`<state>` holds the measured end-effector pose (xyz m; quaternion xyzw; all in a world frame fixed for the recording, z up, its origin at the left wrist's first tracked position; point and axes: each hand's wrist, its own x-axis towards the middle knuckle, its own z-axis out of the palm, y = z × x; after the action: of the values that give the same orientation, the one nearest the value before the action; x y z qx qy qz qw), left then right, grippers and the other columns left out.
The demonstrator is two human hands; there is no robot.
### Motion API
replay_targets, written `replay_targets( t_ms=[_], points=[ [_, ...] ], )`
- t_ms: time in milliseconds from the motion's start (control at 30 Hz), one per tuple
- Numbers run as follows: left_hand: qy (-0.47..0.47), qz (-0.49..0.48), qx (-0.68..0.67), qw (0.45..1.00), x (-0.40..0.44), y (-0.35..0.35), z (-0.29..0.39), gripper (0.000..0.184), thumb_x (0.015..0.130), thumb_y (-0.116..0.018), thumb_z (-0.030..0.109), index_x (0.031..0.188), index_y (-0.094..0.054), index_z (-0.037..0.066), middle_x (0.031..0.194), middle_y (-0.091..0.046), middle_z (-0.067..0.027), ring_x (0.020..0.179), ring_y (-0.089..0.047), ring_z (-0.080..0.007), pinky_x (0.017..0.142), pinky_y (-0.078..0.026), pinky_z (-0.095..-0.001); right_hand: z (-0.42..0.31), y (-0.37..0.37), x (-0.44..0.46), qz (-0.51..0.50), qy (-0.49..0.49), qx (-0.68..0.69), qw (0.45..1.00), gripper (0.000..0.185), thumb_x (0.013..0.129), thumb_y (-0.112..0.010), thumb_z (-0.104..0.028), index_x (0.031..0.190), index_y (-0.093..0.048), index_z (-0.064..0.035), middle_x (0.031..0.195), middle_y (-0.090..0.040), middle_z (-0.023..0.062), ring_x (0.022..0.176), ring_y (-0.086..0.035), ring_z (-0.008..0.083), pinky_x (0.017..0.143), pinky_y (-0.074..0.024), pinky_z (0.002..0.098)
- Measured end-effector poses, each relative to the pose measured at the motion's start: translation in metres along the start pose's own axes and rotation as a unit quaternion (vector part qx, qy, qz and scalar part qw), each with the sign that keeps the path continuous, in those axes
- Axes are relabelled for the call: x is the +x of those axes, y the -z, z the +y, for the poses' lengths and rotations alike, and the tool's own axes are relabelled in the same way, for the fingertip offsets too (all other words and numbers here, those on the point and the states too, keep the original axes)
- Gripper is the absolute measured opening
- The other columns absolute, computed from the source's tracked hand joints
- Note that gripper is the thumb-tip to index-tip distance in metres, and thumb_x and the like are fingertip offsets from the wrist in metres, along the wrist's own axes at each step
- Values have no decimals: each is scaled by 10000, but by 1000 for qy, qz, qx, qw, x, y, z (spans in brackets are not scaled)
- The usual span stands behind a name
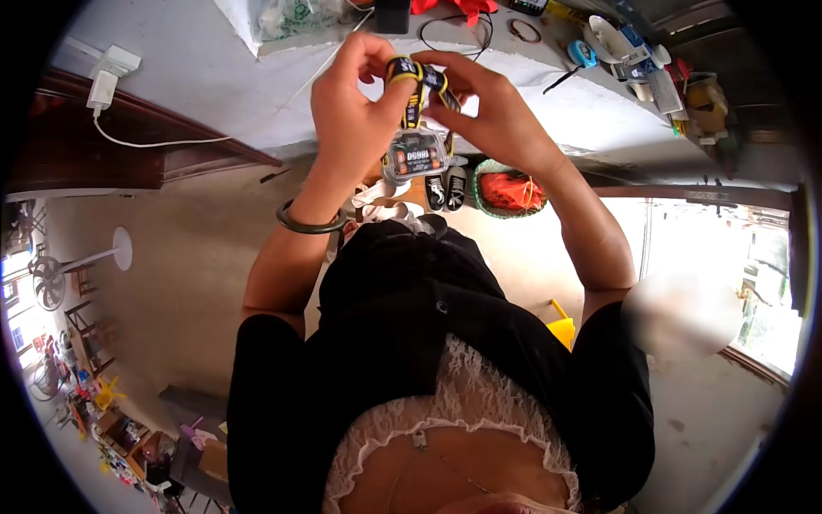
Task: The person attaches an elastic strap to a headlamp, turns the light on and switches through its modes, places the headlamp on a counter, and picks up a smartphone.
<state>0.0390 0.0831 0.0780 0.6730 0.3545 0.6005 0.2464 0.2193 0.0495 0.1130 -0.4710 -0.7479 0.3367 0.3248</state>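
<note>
A black strap with yellow edges and printed lettering (411,111) is held between both hands, looped near the fingertips. My left hand (360,103) pinches the strap between thumb and fingers, and a dark bangle (312,226) circles that wrist. On the other side my right hand (492,107) has its thumb and fingers closed on the strap's other part. Just below the fingers hangs a clear plastic case (417,157) with a dark label reading 18650 and orange parts inside. How the case is joined to the strap is hard to make out.
On the pale ledge (282,94) lie a cable (456,51), a blue tape measure (581,54), a white bowl (604,38) and a plastic bag (300,19). A white plug adapter (111,73) is at left. Below are dark shoes (446,188) and a green basket (479,201) holding red material.
</note>
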Motion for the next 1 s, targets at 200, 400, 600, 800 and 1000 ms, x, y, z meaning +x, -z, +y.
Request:
replay_targets(
  t_ms=[200,400,600,800,1000],
  points=[
    [193,-156,-152,957,4,14,9,264,849,-620,13,1109,-577,35,783,-667,-5,626,-574,-49,570,-457,-210,-7,-1,6,85,36,33,995,318,893,-672,-53,1210,-652,-55,718,-595,27,667,-543,82,668,-465,251],
    [98,-189,-132,968,7,18,5,422,902,-552,-49,1316,-559,34,987,-677,-33,646,-562,-60,584,-453,-205,-5,-10,9,138,76,-62,985,327,858,-698,-54,1183,-661,-56,859,-683,78,759,-619,161,727,-508,295],
    [75,-186,-158,967,18,17,19,299,912,-674,106,1201,-638,37,945,-711,-35,772,-635,-74,695,-474,-215,-2,1,11,200,113,-68,971,314,826,-691,-53,1139,-667,-41,922,-706,139,806,-674,213,761,-531,317],
    [59,-38,-122,990,14,28,10,208,944,-670,161,1084,-660,7,917,-722,-51,771,-649,-85,722,-471,-220,-4,21,23,190,94,-6,977,297,877,-617,15,1168,-659,-27,1077,-692,115,949,-676,190,856,-536,316],
    [506,-224,-223,802,-109,26,-70,776,946,-311,710,964,-654,14,903,-726,-106,780,-674,-144,690,-435,-232,-4,10,34,189,36,139,971,248,889,-605,52,1134,-634,32,1092,-671,108,1022,-661,180,857,-546,304]
  ],
)
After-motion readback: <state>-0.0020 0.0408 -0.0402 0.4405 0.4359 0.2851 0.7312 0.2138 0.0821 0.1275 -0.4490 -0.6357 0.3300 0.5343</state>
